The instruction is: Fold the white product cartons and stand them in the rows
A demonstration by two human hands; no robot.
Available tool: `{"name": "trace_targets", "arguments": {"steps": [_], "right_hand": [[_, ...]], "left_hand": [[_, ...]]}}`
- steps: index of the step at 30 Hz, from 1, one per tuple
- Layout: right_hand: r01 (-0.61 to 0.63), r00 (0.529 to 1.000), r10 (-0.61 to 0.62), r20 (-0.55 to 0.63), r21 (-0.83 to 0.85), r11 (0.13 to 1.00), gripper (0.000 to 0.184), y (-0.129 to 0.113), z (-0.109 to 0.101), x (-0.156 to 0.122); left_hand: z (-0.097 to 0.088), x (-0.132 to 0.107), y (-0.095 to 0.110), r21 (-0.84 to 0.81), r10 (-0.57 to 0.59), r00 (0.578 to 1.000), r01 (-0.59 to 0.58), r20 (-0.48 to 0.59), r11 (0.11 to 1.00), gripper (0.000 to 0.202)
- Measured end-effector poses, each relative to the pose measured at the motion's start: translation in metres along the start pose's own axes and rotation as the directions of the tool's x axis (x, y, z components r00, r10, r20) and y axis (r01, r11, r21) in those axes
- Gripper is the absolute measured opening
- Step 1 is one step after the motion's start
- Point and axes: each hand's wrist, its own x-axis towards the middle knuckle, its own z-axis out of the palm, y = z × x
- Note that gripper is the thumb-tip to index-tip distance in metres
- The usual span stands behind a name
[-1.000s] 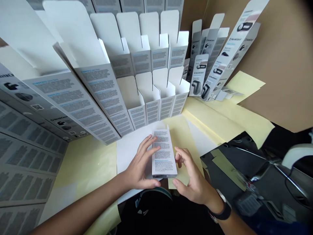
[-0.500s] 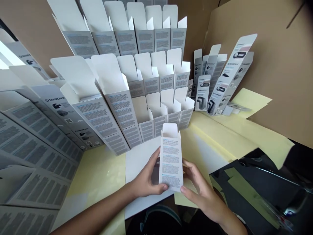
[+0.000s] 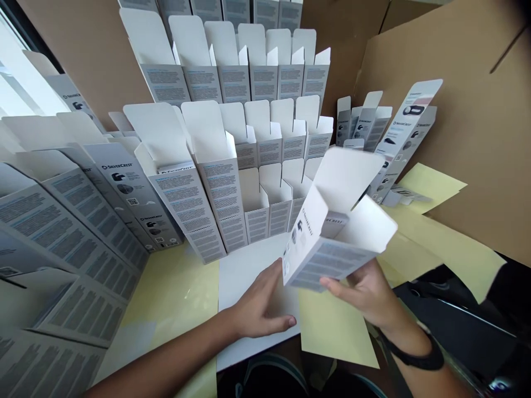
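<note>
A white-and-grey printed carton (image 3: 305, 237) is tilted in the air with its top flaps open toward me. Something printed, perhaps a folded leaflet (image 3: 334, 222), shows inside it. My right hand (image 3: 360, 287) grips the carton from below and the right, thumb on the printed face, other fingers mostly hidden behind it. My left hand (image 3: 265, 309) is just left of and below the carton, over a white sheet (image 3: 240, 282). Its thumb and fingers are apart, and nothing is in them.
Rows of open-topped cartons (image 3: 224, 204) stand in front of me, with more stacked at the left (image 3: 95, 215). Several Silvercrest cartons (image 3: 409, 124) lean at the right. Yellow paper (image 3: 332, 326) covers parts of the table, and cardboard walls (image 3: 468, 110) enclose the back and right.
My right hand has lifted the carton and tipped its open top toward me. My left hand has let go of it and remains low. The view has shifted slightly.
</note>
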Motion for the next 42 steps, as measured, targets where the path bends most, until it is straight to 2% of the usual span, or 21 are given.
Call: {"name": "trace_targets", "arguments": {"steps": [4, 7, 10, 14, 17, 20, 24, 28, 31, 34, 42], "right_hand": [[0.102, 0.993, -0.105, 0.056, 0.056, 0.993, 0.048, -0.035, -0.008, 0.059], [0.219, 0.969, -0.229, 0.087, 0.118, 0.969, 0.044, -0.050, -0.002, 0.103], [0.284, 0.947, -0.301, 0.114, 0.143, 0.948, 0.050, -0.049, 0.015, 0.141], [0.307, 0.913, -0.354, 0.201, 0.231, 0.923, 0.057, -0.035, 0.033, 0.176], [0.294, 0.902, -0.367, 0.229, 0.297, 0.908, 0.057, -0.028, 0.037, 0.188], [0.260, 0.923, -0.330, 0.200, 0.311, 0.914, 0.053, -0.024, 0.034, 0.191], [0.233, 0.945, -0.293, 0.142, 0.333, 0.914, 0.057, -0.017, 0.029, 0.195], [0.207, 0.954, -0.266, 0.135, 0.343, 0.916, 0.055, -0.013, 0.034, 0.202], [0.183, 0.956, -0.249, 0.158, 0.347, 0.920, 0.062, -0.014, 0.041, 0.207], [0.169, 0.951, -0.244, 0.190, 0.339, 0.925, 0.060, -0.016, 0.046, 0.211], [0.179, 0.943, -0.247, 0.222, 0.286, 0.941, 0.061, -0.014, 0.048, 0.218]], "left_hand": [[-0.005, 0.003, 0.008, 0.150, -0.059, 0.971, 0.024, 0.231, 0.988, 0.112], [-0.006, 0.004, 0.011, 0.183, -0.021, 0.937, -0.046, 0.348, 0.982, 0.095], [-0.006, 0.005, 0.012, 0.196, -0.003, 0.932, -0.073, 0.363, 0.978, 0.083], [-0.002, 0.004, 0.008, 0.214, -0.005, 0.941, -0.072, 0.338, 0.974, 0.082], [0.002, 0.001, 0.006, 0.203, 0.010, 0.958, -0.071, 0.286, 0.977, 0.079], [0.002, -0.001, 0.008, 0.181, 0.020, 0.962, -0.072, 0.271, 0.981, 0.076], [0.000, 0.000, 0.010, 0.168, 0.020, 0.964, -0.066, 0.264, 0.984, 0.075], [0.000, 0.000, 0.008, 0.164, 0.025, 0.966, -0.069, 0.256, 0.984, 0.075], [0.002, -0.001, 0.006, 0.168, 0.024, 0.967, -0.069, 0.255, 0.983, 0.075], [0.002, -0.001, 0.006, 0.171, 0.027, 0.966, -0.073, 0.257, 0.983, 0.075], [0.001, -0.001, 0.008, 0.184, 0.025, 0.964, -0.076, 0.266, 0.980, 0.075]]}}
